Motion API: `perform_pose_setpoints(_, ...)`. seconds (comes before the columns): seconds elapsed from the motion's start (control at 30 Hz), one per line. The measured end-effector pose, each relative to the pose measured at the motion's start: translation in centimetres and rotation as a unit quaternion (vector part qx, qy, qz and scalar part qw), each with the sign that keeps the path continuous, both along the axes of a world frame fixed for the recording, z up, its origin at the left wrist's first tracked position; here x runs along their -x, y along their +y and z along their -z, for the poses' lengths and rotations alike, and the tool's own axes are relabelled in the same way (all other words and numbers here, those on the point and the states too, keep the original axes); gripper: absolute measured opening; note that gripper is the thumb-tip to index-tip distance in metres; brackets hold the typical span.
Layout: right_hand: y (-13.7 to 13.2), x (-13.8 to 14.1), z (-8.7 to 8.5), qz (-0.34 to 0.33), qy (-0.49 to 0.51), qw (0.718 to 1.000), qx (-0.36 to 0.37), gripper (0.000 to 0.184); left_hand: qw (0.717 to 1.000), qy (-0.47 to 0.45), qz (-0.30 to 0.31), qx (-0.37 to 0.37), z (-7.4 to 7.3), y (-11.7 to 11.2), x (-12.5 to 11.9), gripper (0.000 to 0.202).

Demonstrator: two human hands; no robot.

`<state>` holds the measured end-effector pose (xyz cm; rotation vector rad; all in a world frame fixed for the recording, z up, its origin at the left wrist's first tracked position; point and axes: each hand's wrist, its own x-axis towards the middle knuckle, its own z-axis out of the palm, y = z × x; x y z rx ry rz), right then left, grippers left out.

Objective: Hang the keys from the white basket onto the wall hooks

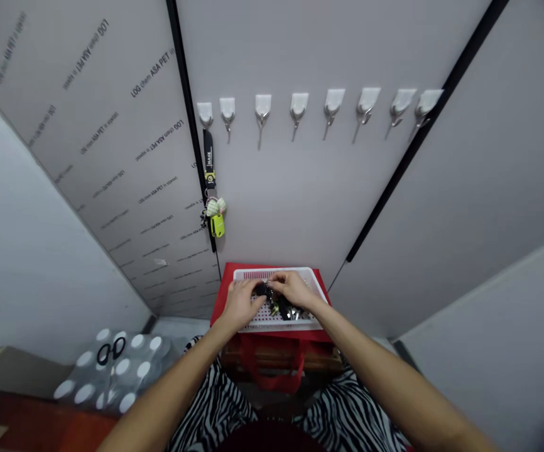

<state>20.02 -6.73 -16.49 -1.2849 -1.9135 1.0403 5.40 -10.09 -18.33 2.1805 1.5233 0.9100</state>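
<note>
A white plastic basket [276, 326] with a perforated bottom sits on a red bag in front of me. My left hand [242, 303] reaches in from the left, its thumb and fingers closed on a small black key bunch [263, 289]. From the other side my right hand [294, 289] pinches at the same bunch, its fingertips partly hidden. Under and beside my right hand lie more dark and shiny keychain pieces [291, 311], with a yellow-green bit [274, 309] next to them. Their exact shapes are too small to make out.
Several white hooks [299, 107] line the wall panel above. From the leftmost hangs a black strap [208, 150] with a lime-green key fob [217, 225]. The red bag [220, 298] lies under the basket. At lower left, scissors [111, 349] lie on wrapped bottles [122, 366].
</note>
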Motion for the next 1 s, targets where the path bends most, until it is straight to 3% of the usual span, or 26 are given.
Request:
perform_pose_setpoints(0.13, 0.1, 0.8, -1.2, -0.003, 0.052, 0.999, 0.014, 0.013, 0.979, -0.181, 0.05, 0.078, -0.8, 1.1, -0.6, 0.022)
perform_pose_setpoints(0.3, 0.2, 1.1, -1.9, 0.032, 0.102, 0.994, 0.02, 0.02, 0.889, -0.403, 0.01, 0.217, -1.4, 2.3, -0.4, 0.017)
perform_pose_setpoints(0.4, 0.1, 1.1, -1.7, 0.012, 0.104, 0.994, 0.017, 0.02, 0.865, -0.445, -0.004, 0.233, -1.7, 2.7, -0.3, 0.02)
perform_pose_setpoints(0.57, 1.0, 1.7, -2.7, 0.039, 0.119, 0.992, -0.006, 0.017, 0.867, -0.454, 0.015, 0.204, -3.7, 3.4, -0.1, 0.024)
perform_pose_setpoints(0.67, 2.4, 2.8, -6.1, 0.038, 0.14, 0.989, -0.037, 0.018, 0.857, -0.49, 0.022, 0.159, -6.8, 4.7, 0.6, 0.025)
perform_pose_setpoints(0.87, 4.3, 6.5, -16.9, 0.052, 0.156, 0.971, -0.173, 0.016, 0.842, -0.54, 0.008, 0.006, -16.6, 6.3, 3.1, 0.02)
perform_pose_setpoints(0.93, 4.8, 7.7, -19.2, 0.056, 0.152, 0.964, -0.214, 0.014, 0.844, -0.536, 0.031, -0.015, -19.2, 6.4, 3.7, 0.023)
perform_pose_setpoints(1.0, 5.0, 8.5, -20.3, 0.042, 0.153, 0.961, -0.228, 0.014, 0.851, -0.523, 0.047, -0.02, -20.8, 6.5, 4.2, 0.025)
